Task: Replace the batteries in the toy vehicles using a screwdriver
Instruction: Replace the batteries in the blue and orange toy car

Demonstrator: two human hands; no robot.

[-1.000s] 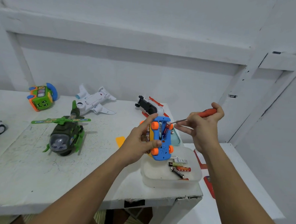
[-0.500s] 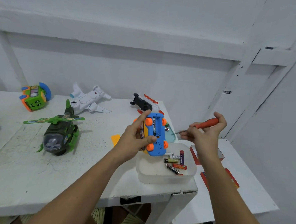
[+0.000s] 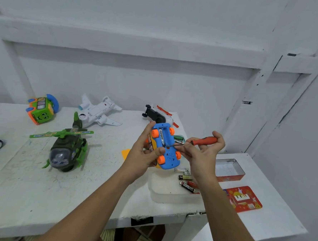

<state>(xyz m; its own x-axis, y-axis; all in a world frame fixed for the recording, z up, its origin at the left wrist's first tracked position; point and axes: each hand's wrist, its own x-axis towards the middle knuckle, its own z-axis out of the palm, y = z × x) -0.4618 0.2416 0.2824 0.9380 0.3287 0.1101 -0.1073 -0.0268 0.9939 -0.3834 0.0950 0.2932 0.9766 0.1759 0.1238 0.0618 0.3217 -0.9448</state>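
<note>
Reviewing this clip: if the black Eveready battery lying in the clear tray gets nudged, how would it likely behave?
The black battery is a smooth cylinder lying on its side, so it would probably roll rather than slide. The raised wall of the tray should likely stop it. It looks rigid, probably dense for its size.

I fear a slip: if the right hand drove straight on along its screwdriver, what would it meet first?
Probably the battery in the blue toy car, where the screwdriver tip sits; depth is unclear.
</note>
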